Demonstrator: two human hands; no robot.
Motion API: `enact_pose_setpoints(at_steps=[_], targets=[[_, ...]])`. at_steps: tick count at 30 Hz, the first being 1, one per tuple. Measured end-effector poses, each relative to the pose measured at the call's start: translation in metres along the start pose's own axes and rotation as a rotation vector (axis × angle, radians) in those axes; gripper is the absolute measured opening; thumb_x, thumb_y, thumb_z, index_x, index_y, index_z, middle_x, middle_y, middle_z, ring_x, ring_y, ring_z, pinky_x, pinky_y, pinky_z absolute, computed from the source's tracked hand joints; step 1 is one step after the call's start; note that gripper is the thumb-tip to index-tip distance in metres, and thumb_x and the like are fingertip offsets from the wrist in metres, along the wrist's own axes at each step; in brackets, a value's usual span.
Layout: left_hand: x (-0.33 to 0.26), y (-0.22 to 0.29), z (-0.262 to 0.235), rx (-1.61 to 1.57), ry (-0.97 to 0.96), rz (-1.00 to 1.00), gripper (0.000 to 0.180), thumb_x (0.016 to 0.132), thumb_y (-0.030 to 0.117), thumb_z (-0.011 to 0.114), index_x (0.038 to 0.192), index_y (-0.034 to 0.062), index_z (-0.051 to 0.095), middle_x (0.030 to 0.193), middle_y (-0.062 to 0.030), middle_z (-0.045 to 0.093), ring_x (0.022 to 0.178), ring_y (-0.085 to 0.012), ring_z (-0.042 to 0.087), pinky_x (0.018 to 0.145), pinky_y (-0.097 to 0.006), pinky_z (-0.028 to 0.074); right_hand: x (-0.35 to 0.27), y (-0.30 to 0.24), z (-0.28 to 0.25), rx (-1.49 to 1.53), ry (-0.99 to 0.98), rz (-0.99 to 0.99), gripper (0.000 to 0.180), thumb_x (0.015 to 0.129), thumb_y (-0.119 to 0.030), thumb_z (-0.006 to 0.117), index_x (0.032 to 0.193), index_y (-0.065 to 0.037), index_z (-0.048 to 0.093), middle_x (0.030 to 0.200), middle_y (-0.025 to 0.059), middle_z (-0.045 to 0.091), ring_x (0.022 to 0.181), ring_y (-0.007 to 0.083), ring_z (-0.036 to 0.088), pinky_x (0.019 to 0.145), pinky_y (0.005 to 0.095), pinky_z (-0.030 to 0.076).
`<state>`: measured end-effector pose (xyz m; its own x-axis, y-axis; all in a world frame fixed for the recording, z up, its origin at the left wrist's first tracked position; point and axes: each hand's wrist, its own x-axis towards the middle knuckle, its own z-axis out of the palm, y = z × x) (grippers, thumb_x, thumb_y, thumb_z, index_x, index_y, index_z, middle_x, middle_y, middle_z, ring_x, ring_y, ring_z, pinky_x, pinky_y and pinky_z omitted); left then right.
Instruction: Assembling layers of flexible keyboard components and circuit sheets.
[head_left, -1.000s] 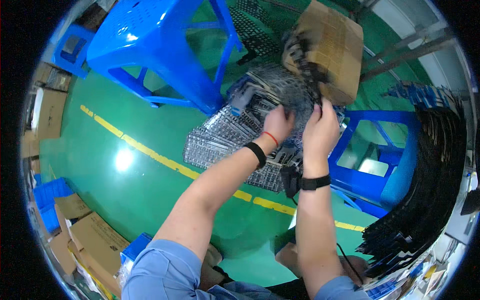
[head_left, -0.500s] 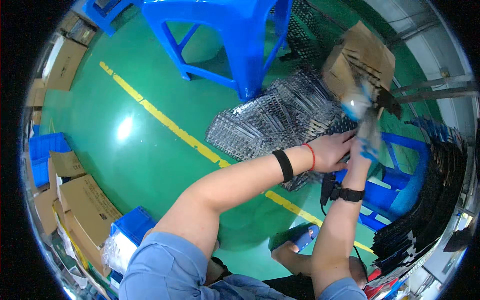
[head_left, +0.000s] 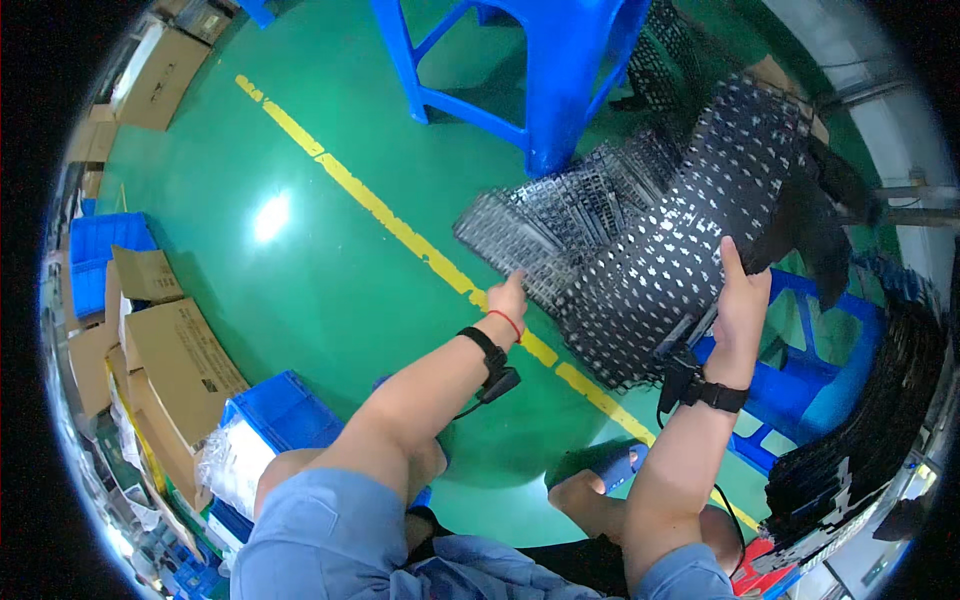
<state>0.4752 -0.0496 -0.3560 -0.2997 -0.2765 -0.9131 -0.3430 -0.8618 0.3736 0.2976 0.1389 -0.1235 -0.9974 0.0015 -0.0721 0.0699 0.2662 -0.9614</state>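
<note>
A large black sheet (head_left: 680,220) dotted with small pale cutouts slopes across the right of the scene. My right hand (head_left: 740,305) grips its right edge, thumb on top and the other fingers hidden. Beneath and left of it lies a fanned pile of grey perforated sheets (head_left: 530,225). My left hand (head_left: 507,300) is closed at the near left edge of these sheets, its thumb and finger at the rim. Exactly which layer it pinches is hard to make out. Dark flaps (head_left: 815,215) hang beyond my right hand.
A blue plastic stool (head_left: 560,90) stands at the far side, another blue stool (head_left: 790,390) at right. Beside that rises a tall stack of black sheets (head_left: 860,400). Cardboard boxes (head_left: 185,360) and blue bins (head_left: 285,410) line the left. A yellow line (head_left: 375,205) crosses the green floor.
My hands have moved apart, the left going left to the near edge of the pile. The black dotted sheet now lies spread over the pile, where a blurred clear-and-blue item and cardboard showed before.
</note>
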Motion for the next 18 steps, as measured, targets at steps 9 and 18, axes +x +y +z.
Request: enact_pose_setpoints(at_steps=[9,18], targets=[[0.026,-0.013,0.068,0.277,0.124,0.088,0.080,0.074,0.036,0.073,0.133,-0.0069,0.040,0.124,-0.0210,0.051,0.114,-0.0316,0.051,0.099,-0.040,0.040,-0.002,0.012,-0.010,0.212,0.107,0.094,0.037,0.091,-0.011,0.063,0.124,0.004,0.054,0.121,0.0082,0.060,0.105,0.0173,0.057,0.093,0.0316,0.041],[0.036,0.006,0.098,0.299,0.103,0.143,0.093,0.067,0.027,0.080,0.142,0.0000,0.031,0.139,-0.0255,0.041,0.125,-0.0367,0.046,0.105,-0.043,0.037,-0.009,0.012,-0.011,0.211,-0.013,0.193,0.042,0.088,-0.012,0.065,0.124,0.006,0.053,0.119,0.0115,0.061,0.103,0.0196,0.059,0.091,0.0337,0.044]])
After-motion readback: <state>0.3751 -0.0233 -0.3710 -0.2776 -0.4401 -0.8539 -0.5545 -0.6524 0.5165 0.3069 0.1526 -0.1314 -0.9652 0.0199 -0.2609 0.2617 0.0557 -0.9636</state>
